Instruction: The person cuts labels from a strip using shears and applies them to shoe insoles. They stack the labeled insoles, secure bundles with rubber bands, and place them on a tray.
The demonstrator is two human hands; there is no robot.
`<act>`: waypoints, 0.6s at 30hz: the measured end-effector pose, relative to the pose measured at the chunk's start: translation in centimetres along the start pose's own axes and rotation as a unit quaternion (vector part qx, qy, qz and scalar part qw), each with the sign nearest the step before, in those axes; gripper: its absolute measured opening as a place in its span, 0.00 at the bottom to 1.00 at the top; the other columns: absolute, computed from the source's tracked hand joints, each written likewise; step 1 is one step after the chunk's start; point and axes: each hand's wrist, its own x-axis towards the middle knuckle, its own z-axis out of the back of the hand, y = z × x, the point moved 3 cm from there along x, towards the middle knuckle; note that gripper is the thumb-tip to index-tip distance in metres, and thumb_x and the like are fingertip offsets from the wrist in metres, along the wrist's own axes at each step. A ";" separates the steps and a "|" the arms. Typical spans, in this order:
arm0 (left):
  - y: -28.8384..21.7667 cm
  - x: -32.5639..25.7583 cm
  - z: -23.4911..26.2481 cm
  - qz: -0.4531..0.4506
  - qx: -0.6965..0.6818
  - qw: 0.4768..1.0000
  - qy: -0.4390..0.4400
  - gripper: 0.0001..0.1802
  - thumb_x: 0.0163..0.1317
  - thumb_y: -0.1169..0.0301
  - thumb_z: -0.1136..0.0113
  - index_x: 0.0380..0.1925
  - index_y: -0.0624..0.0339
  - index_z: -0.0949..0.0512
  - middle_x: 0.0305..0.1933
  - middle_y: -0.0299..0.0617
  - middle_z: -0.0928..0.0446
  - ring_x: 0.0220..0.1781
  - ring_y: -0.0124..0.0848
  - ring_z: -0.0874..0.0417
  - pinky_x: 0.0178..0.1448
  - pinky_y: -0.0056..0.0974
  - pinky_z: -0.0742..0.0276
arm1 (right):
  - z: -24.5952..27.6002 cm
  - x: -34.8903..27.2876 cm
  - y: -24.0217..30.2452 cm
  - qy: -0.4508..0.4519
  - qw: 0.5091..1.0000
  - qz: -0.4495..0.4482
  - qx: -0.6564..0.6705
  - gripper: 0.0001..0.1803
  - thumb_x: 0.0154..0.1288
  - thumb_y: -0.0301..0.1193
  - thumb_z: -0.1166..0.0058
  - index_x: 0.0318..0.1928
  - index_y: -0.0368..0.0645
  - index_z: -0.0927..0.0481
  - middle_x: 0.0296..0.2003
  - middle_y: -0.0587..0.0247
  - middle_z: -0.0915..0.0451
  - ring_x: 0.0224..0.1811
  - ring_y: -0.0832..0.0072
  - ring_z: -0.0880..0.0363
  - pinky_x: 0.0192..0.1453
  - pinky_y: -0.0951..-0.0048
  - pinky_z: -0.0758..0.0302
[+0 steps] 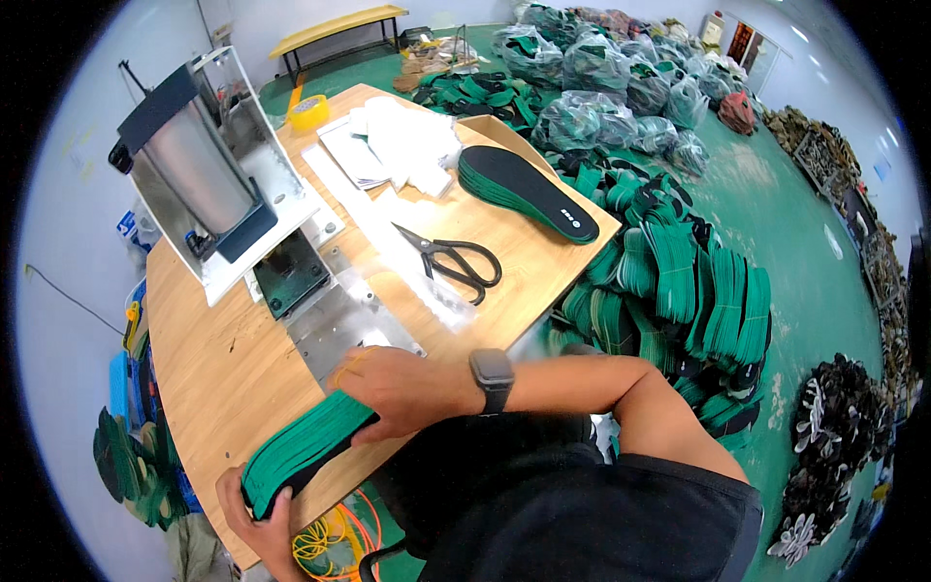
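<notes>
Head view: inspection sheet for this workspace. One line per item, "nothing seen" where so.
Surface: wooden table, a few dark marks.
Things in hand: green-and-black insole stack at the table's near edge.
Clutter: scissors, white cards, yellow tape roll, second insole stack.
Hands: left hand grips the stack's near end; right hand its far end.
Cables: yellow and orange lines below the table; cable or hose, cannot tell.
Surroundings: machine at left; insole piles, filled bags on green floor.

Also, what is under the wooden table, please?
Just past the near edge of the table, yellow and orange cords are visible. Whatever lies farther under is covered.
</notes>
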 end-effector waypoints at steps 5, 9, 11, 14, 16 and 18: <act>-2.0 0.1 -0.9 -0.020 0.037 0.999 0.025 0.45 0.32 0.77 0.34 0.59 0.62 0.34 0.59 0.52 0.33 0.63 0.49 0.35 0.68 0.46 0.43 | -0.7 -0.1 -0.1 0.030 0.998 0.018 -0.051 0.25 0.43 0.41 0.32 0.37 0.38 0.26 0.34 0.56 0.24 0.41 0.57 0.27 0.48 0.63 0.31; -2.9 0.5 -1.3 0.033 0.055 0.995 0.074 0.48 0.32 0.75 0.32 0.61 0.61 0.36 0.60 0.53 0.34 0.63 0.50 0.35 0.68 0.47 0.43 | -1.7 0.9 0.5 0.106 0.991 0.038 -0.068 0.24 0.41 0.41 0.32 0.34 0.39 0.26 0.33 0.56 0.24 0.42 0.58 0.26 0.48 0.62 0.31; -3.5 -0.2 -0.8 0.029 0.040 0.997 0.062 0.46 0.32 0.75 0.32 0.60 0.62 0.35 0.59 0.53 0.33 0.63 0.50 0.34 0.67 0.46 0.43 | -1.7 1.5 1.0 0.101 0.992 0.056 -0.058 0.23 0.41 0.40 0.32 0.33 0.39 0.26 0.32 0.55 0.24 0.42 0.57 0.26 0.46 0.61 0.30; -1.5 -1.1 0.3 0.022 0.016 0.998 0.054 0.43 0.32 0.75 0.32 0.57 0.63 0.34 0.57 0.53 0.32 0.62 0.49 0.33 0.66 0.44 0.42 | -1.4 1.5 0.7 0.101 0.994 0.040 -0.033 0.24 0.41 0.41 0.31 0.33 0.39 0.27 0.32 0.53 0.25 0.41 0.57 0.26 0.45 0.60 0.30; 0.2 -1.7 0.3 0.050 -0.001 0.998 0.043 0.39 0.32 0.75 0.32 0.52 0.64 0.32 0.54 0.52 0.32 0.59 0.47 0.32 0.65 0.42 0.41 | -0.7 0.9 0.1 0.095 0.995 0.016 -0.018 0.26 0.41 0.41 0.32 0.35 0.39 0.27 0.33 0.52 0.25 0.41 0.56 0.27 0.44 0.60 0.30; -0.1 -2.0 -0.1 0.015 -0.006 1.000 -0.001 0.38 0.32 0.76 0.32 0.51 0.64 0.32 0.54 0.52 0.32 0.58 0.46 0.32 0.65 0.42 0.41 | 0.2 -0.1 -0.8 0.078 0.997 -0.008 -0.009 0.28 0.42 0.43 0.32 0.38 0.38 0.27 0.35 0.51 0.25 0.42 0.56 0.27 0.44 0.60 0.30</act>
